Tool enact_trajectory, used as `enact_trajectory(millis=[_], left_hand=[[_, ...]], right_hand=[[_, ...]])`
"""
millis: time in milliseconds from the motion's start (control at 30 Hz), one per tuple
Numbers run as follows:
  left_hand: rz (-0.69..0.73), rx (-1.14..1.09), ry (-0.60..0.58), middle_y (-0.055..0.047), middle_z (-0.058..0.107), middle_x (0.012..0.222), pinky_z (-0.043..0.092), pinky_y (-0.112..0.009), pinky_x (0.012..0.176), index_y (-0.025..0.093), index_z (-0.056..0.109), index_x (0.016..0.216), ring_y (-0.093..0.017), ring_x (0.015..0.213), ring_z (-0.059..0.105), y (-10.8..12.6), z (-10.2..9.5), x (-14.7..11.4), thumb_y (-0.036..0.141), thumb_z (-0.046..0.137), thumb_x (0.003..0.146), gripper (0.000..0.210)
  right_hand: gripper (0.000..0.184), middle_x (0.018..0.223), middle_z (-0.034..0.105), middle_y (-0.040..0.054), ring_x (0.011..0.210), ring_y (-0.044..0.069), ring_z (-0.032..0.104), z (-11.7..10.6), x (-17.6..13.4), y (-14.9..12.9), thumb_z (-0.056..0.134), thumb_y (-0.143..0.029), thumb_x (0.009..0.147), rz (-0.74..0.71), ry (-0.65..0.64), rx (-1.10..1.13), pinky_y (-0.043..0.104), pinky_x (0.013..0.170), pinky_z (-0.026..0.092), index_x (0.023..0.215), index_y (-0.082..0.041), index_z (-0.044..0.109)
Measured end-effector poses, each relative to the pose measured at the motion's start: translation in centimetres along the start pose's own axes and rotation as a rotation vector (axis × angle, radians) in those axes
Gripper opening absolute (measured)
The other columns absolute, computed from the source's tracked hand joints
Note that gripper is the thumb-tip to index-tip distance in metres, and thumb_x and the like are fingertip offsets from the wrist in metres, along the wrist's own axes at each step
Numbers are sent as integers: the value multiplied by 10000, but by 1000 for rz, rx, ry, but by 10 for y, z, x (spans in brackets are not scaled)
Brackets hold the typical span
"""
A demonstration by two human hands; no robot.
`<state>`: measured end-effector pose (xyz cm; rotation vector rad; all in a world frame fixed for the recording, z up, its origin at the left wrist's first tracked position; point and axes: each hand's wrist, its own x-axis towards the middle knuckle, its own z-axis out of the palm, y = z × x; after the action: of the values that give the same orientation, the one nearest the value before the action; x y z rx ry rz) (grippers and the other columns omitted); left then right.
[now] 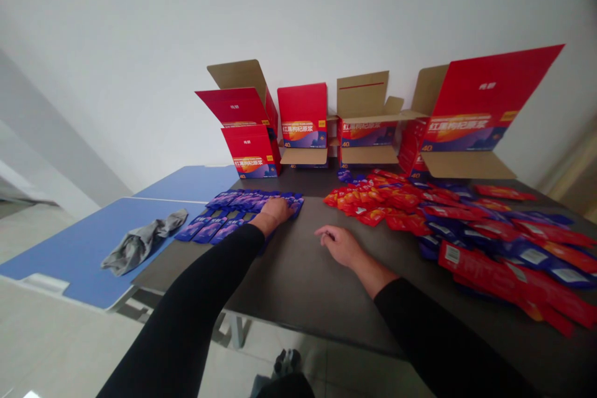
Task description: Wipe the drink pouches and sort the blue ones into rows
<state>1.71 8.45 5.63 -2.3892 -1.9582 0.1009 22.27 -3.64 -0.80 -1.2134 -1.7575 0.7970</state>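
Observation:
My left hand (277, 209) reaches down onto the right end of a row of blue-purple sachets (247, 200), touching them. Its fingertips are hidden under the hand, so any grip there does not show. A second row of blue-purple sachets (211, 227) lies closer to me, partly behind my left forearm. Over the bare middle of the dark table (305, 267) is my right hand (341, 245), its index finger pointing left and the other fingers loosely bent, with nothing visible in it. To its right spreads a loose pile of red and orange sachets (373, 199) mixed with blue ones.
Several red cartons with raised flaps stand along the back, including a left stack (252, 152), two middle boxes (304, 127) (368, 134) and a larger right one (459, 130). A grey cloth (142, 242) lies on the blue table (88, 249) at left.

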Motion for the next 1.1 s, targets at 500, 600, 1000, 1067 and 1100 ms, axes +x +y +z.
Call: enact_trajectory(millis=[500, 600, 1000, 1067, 1100], left_hand=[[114, -423, 209, -133, 723, 941, 473, -289, 826, 147, 672, 950, -212, 900, 674, 70, 13, -51, 276, 441, 945, 265], [29, -661, 165, -100, 708, 841, 441, -270, 696, 160, 634, 880, -183, 769, 647, 89, 26, -59, 275, 454, 937, 220], [64, -957, 157, -16, 616, 679, 327, -240, 580, 187, 540, 705, -125, 626, 516, 99, 45, -58, 276, 471, 912, 235], [89, -893, 125, -35, 648, 715, 329, -245, 586, 186, 579, 726, -136, 643, 536, 99, 44, -57, 290, 480, 908, 232], [98, -860, 111, -45, 664, 736, 332, -248, 591, 186, 599, 740, -143, 656, 550, 100, 44, -57, 301, 487, 906, 230]], right_hand=[[221, 731, 661, 9, 692, 169, 584, -2, 3, 3, 446, -195, 841, -31, 51, -16, 273, 684, 424, 861, -201, 665], [178, 764, 661, 9, 756, 179, 591, -3, 3, 5, 428, -207, 831, -62, 103, 2, 278, 720, 417, 780, -216, 599], [166, 678, 584, -19, 691, 169, 537, -10, 1, 3, 419, -248, 813, -79, 115, 17, 276, 682, 388, 713, -223, 549], [169, 700, 606, -11, 713, 174, 558, -11, 1, 4, 419, -249, 818, -87, 128, -11, 281, 698, 404, 720, -222, 554], [171, 718, 621, -4, 732, 177, 573, -13, 1, 4, 421, -252, 824, -87, 138, -34, 283, 710, 414, 730, -220, 560]])
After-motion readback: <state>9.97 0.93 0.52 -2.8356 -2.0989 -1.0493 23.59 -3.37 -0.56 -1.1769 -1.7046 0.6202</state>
